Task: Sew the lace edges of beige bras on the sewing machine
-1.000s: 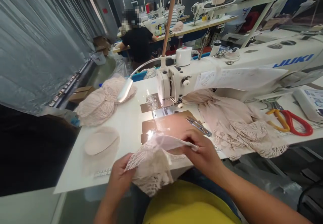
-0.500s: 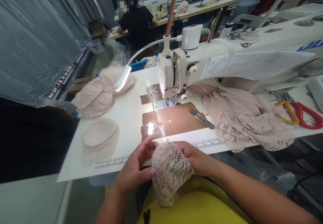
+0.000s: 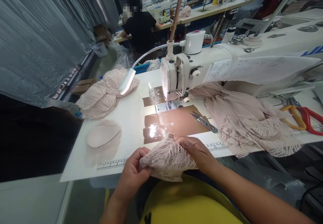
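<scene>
Between my two hands, a pale pink lace cup piece [image 3: 169, 156] is stretched at the front edge of the sewing table [image 3: 131, 123]. My left hand [image 3: 133, 170] is closed on its left end, thumb against fingers. The upper right part is pinched by my right hand [image 3: 195, 151], whose fingertips are partly behind the lace. Just beyond, thread snips [image 3: 204, 121] lie on the brown plate cover [image 3: 174, 123] in front of the sewing machine [image 3: 174, 77]. To the left, a smooth cup pad [image 3: 103, 136] rests on sheer fabric.
Stacked lace cups [image 3: 101, 96] lie at the back left under the lamp head [image 3: 127, 81]. Pink lace garments [image 3: 234, 116] are heaped right of the needle. Red-handled scissors [image 3: 311, 119] lie at the far right. A person in black [image 3: 138, 29] sits at another machine.
My left hand has gone from loose fingers to gripping the lace piece's end. The piece has turned from hanging down to spread sideways between both hands.
</scene>
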The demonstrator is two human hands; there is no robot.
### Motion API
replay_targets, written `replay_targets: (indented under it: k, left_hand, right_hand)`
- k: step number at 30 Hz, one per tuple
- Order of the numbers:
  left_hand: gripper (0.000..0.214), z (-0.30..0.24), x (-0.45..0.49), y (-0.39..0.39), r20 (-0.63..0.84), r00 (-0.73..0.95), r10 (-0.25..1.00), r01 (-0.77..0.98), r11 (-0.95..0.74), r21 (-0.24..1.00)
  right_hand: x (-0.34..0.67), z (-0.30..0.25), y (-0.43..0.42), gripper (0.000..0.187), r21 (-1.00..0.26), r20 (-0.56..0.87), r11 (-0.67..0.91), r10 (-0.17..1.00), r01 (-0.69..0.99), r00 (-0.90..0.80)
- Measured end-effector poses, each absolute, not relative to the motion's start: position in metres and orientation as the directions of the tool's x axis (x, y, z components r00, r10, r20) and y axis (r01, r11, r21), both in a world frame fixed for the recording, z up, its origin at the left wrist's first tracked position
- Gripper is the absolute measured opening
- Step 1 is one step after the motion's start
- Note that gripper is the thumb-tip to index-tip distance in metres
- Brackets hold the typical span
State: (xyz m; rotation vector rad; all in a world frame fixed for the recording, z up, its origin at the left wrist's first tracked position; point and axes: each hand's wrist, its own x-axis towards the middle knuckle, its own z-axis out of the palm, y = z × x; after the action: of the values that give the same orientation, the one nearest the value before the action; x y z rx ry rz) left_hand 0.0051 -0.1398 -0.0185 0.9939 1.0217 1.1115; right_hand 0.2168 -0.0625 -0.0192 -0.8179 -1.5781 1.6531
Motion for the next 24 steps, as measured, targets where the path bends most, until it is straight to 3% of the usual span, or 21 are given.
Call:
replay_targets:
  k: [4,7,10,12,14,17,19,22,24]
  left_hand:
    - [0.016,-0.019,0.011,-0.137,-0.195,-0.084,0.977,-0.373,0.15,0.916]
    - [0.028,-0.022,0.013,-0.135,-0.317,-0.173,0.933,-0.639,0.139,0.756]
    - [0.033,-0.021,0.023,-0.134,-0.363,-0.055,0.93,-0.791,0.181,0.584]
    - [0.042,-0.018,0.035,-0.134,-0.347,0.093,0.933,-0.787,0.282,0.548]
    - [0.047,-0.015,0.048,-0.134,-0.354,0.156,0.922,-0.735,0.348,0.582]
    - [0.051,-0.017,0.059,-0.135,-0.39,0.085,0.917,-0.666,0.344,0.662]
    - [0.039,-0.023,0.056,-0.138,-0.389,0.069,0.919,-0.629,0.343,0.698]
    - [0.006,-0.029,0.033,-0.147,-0.296,0.173,0.939,-0.553,0.341,0.76]
    - [0.024,-0.024,0.011,-0.151,-0.171,0.189,0.967,-0.444,0.239,0.864]
  right_hand:
    - [0.219,-0.012,-0.062,0.037,-0.986,0.093,0.156,0.815,0.062,-0.572]
    - [0.218,-0.006,-0.062,0.031,-0.974,0.158,0.217,0.847,0.058,-0.508]
    - [0.214,-0.005,-0.063,0.028,-0.97,0.219,0.241,0.883,0.002,-0.414]
    - [0.209,-0.006,-0.064,0.031,-0.969,0.236,0.246,0.883,-0.029,-0.407]
    - [0.203,-0.009,-0.065,0.031,-0.979,0.205,0.192,0.872,-0.073,-0.444]
    - [0.199,-0.015,-0.063,0.032,-0.987,0.047,-0.025,0.903,-0.16,-0.428]
    - [0.202,-0.018,-0.058,0.035,-0.951,-0.062,-0.161,0.935,-0.262,-0.35]
    - [0.213,-0.016,-0.047,0.034,-0.898,-0.11,-0.215,0.955,-0.385,-0.276]
    - [0.219,-0.01,-0.044,0.03,-0.912,-0.107,-0.231,0.932,-0.34,-0.346]
